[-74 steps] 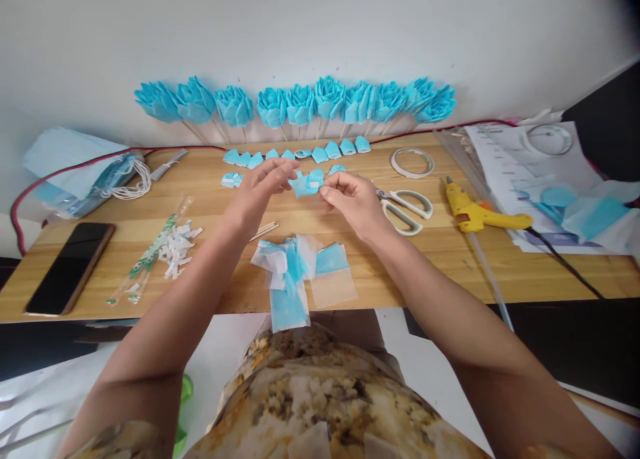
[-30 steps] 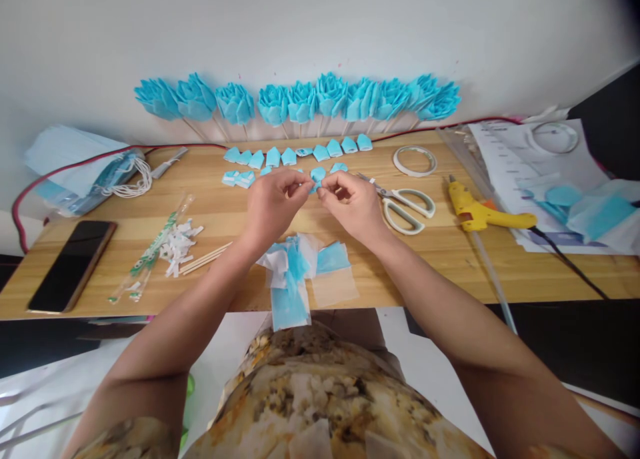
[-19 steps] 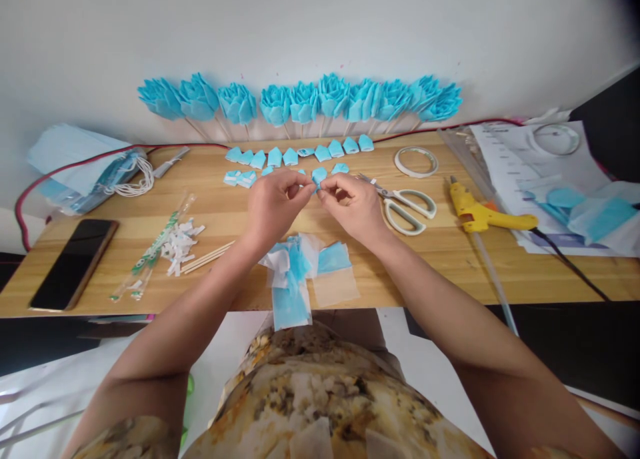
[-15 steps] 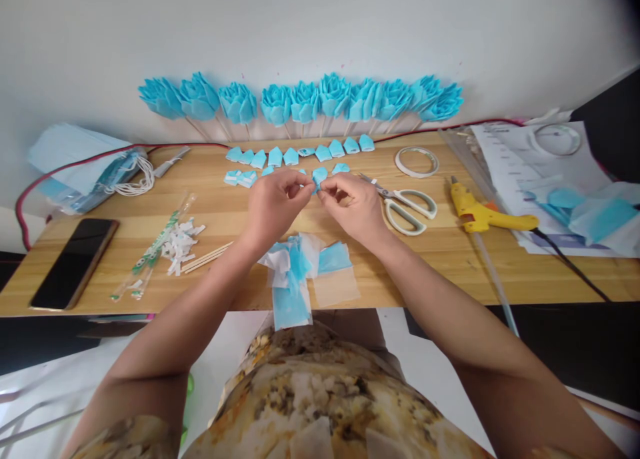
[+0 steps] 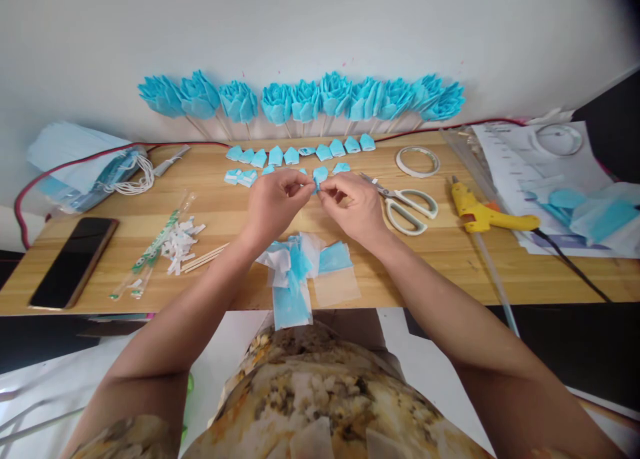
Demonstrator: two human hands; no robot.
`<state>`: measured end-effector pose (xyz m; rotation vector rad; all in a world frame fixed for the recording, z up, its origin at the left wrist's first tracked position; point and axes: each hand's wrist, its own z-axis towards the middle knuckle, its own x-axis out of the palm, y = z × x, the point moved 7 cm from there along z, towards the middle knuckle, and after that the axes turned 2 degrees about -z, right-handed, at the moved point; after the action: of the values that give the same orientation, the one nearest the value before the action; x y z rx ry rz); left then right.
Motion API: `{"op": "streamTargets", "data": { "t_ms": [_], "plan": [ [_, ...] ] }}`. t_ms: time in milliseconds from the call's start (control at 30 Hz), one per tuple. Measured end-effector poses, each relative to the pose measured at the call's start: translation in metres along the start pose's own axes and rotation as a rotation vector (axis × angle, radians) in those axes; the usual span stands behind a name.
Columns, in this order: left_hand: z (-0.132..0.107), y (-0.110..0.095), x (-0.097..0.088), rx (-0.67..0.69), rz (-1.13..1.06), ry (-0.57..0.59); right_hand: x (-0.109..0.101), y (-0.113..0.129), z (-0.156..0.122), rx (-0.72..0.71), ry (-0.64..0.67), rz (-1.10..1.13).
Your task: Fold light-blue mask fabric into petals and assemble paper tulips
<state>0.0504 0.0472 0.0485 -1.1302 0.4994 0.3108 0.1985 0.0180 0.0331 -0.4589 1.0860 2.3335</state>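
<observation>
A small blue fabric petal [image 5: 320, 174] is pinched at its lower end between my two hands, its pointed top showing above the fingertips. My left hand [image 5: 277, 202] closes thumb and forefinger on its left side. From the right, my right hand [image 5: 354, 205] grips it the same way. Just beyond, folded blue petals [image 5: 275, 156] lie in two rows, the nearer one partly hidden by my hands. Cut pieces of blue and white fabric [image 5: 293, 305] lie below my hands at the table's front edge. White-handled scissors [image 5: 406, 227] rest beside my right hand.
Blue fabric flowers [image 5: 276, 103] on sticks lean along the wall. To the right are a tape roll [image 5: 418, 171] and a yellow glue gun [image 5: 493, 217]. White scraps [image 5: 181, 244], thin wooden sticks [image 5: 206, 257], a phone [image 5: 75, 264] and a bag of face masks [image 5: 83, 159] occupy the left.
Both hands stay almost in place, still pinching the petal. Only a very slight shift of the view and fingers shows.
</observation>
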Motion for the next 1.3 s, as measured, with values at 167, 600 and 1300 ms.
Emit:
{"op": "streamTargets", "data": {
  "t_ms": [167, 600, 1300],
  "plan": [
    [0.0008, 0.0011, 0.0011, -0.007, 0.005, 0.001, 0.0012, -0.0012, -0.0004, 0.011, 0.005, -0.013],
    [-0.0003, 0.0044, 0.0004, -0.054, -0.058, 0.026, 0.0017, -0.0012, -0.0004, 0.022, 0.024, -0.013],
    [-0.0003, 0.0064, 0.0001, -0.053, -0.128, 0.062, 0.0008, -0.0066, -0.0012, 0.075, -0.003, 0.076]
  ]
}}
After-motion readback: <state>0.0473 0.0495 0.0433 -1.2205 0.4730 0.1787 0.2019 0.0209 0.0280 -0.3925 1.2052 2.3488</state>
